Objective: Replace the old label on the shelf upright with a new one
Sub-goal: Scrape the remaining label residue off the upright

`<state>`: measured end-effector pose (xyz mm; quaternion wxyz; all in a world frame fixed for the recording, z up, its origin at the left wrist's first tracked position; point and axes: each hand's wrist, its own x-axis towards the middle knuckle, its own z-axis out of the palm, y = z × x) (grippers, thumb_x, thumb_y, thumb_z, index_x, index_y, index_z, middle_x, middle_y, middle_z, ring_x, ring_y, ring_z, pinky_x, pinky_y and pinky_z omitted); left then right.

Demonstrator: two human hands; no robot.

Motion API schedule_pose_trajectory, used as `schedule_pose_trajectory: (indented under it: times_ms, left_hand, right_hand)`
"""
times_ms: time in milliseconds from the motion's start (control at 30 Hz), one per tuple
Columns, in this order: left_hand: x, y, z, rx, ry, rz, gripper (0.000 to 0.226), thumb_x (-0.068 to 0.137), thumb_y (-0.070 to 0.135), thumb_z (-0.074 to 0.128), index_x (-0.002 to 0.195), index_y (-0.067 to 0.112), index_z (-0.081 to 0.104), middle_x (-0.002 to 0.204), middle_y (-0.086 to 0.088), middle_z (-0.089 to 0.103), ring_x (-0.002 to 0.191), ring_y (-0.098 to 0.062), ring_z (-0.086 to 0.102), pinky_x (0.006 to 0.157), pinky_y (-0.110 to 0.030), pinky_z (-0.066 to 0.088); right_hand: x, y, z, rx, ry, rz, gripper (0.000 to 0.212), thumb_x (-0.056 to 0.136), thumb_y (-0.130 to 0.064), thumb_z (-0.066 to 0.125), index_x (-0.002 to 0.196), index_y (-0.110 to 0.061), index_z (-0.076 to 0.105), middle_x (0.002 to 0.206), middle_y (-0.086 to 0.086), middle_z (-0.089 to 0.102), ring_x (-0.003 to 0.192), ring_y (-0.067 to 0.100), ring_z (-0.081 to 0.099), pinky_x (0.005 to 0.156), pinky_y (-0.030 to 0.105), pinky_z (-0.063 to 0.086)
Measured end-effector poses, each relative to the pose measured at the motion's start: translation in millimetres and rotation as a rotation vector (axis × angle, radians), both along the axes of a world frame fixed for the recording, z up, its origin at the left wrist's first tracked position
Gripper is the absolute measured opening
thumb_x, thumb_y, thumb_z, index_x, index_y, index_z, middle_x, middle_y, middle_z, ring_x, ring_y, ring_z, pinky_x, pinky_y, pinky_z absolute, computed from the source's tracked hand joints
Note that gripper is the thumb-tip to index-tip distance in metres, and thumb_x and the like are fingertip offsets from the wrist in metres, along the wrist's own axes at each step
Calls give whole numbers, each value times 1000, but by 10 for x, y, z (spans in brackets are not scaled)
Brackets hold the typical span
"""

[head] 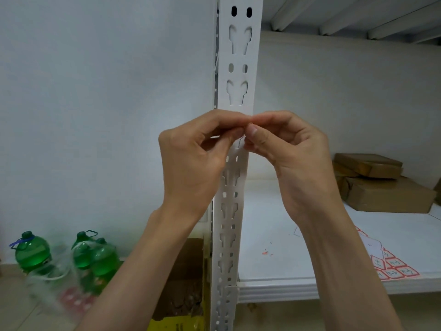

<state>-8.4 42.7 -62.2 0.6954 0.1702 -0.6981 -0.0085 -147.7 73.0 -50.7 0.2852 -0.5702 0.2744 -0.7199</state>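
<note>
Both hands are up in front of the white shelf upright, fingertips meeting right at its face about mid-height. The left hand and right hand each have thumb and forefinger curled into a pinch, tips touching each other. Whatever's between them is too small and hidden to make out, so I honestly can't tell if it's the old label coming off, a fresh one, or just a bit of backing. No label shows on the bare parts of the upright above or below the hands.

The sheet of red-bordered labels sits on the shelf board near its front edge, toward the right. Cardboard boxes are stacked at the back right of the board, and green bottles stand on the floor to the left.

My guess at what could go wrong: a sticker this small folds onto itself or sticks to a fingertip while peeling. If it's the old one, it could tear and leave residue. And the upright is full of slots, so a new label pressed over a hole would wrinkle or lift.
</note>
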Motion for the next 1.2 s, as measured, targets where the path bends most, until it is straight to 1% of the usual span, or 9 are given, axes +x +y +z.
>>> schedule_pose_trajectory:
  times_ms: [167, 267, 467, 733, 800, 867, 967, 1100, 1200]
  left_hand:
    - [-8, 31, 12, 48, -9, -27, 18, 92, 1, 72, 109, 5, 76, 102, 1, 77, 96, -8, 74, 87, -27, 60]
    - [58, 31, 67, 62, 68, 30, 14, 91, 10, 76, 105, 9, 75, 100, 4, 76, 91, -10, 74, 79, -26, 61]
    - [100, -42, 48, 78, 109, 144, 10, 92, 23, 74, 98, 19, 67, 98, 2, 69, 84, -11, 67, 71, -20, 55]
    - [93, -166, -41, 195, 136, 132, 7, 94, 23, 69, 98, 17, 68, 97, 3, 70, 82, -4, 64, 69, -17, 51]
    - [87, -174, -45, 211, 134, 130, 6, 95, 21, 67, 98, 16, 68, 97, 4, 71, 82, -4, 63, 68, -17, 51]
    - [83, -168, -42, 217, 133, 127, 7, 95, 21, 66, 99, 15, 68, 96, 5, 70, 82, -3, 63, 68, -15, 50]
    - [88, -158, -38, 218, 133, 117, 6, 95, 20, 67, 99, 16, 68, 95, 6, 70, 81, -1, 62, 67, -16, 50]
    - [100, -155, -29, 234, 141, 89, 2, 96, 20, 65, 98, 21, 66, 92, 12, 68, 81, -6, 65, 68, -23, 56]
    - [103, -146, -15, 259, 144, 58, 5, 98, 21, 63, 101, 24, 65, 91, 13, 67, 80, -11, 67, 68, -24, 57]
  right_hand:
    - [-31, -58, -12, 42, -12, -124, 17, 95, -4, 63, 105, -10, 75, 86, 2, 74, 78, 14, 69, 77, 25, 60]
    - [-78, -129, -68, 80, 41, -214, 24, 101, -10, 55, 108, -19, 76, 84, -4, 70, 77, 6, 63, 80, 24, 59]
    - [-298, -365, -372, 217, 142, -238, 21, 103, -7, 52, 95, -8, 71, 74, 1, 63, 67, 9, 62, 74, 26, 59]
    - [-697, -617, -1044, 713, 477, -338, 12, 83, 6, 70, 78, 0, 78, 83, 13, 77, 66, 18, 72, 62, 22, 60]
    - [-740, -678, -1185, 803, 543, -356, 11, 78, 10, 75, 76, 0, 78, 82, 10, 77, 71, 22, 74, 66, 27, 63]
    - [-766, -721, -1294, 847, 602, -382, 9, 74, 9, 78, 77, 1, 77, 80, 12, 77, 71, 25, 74, 72, 33, 64]
    - [-773, -765, -1400, 881, 686, -436, 10, 74, 1, 83, 80, 1, 76, 79, 17, 75, 60, 20, 67, 58, 22, 57]
    - [-790, -805, -1478, 936, 744, -490, 15, 76, -12, 86, 79, -1, 77, 65, 8, 69, 55, 14, 59, 58, 22, 51]
    - [-808, -814, -1492, 918, 781, -518, 11, 81, 2, 74, 73, -4, 79, 57, 0, 62, 56, 14, 57, 63, 26, 50]
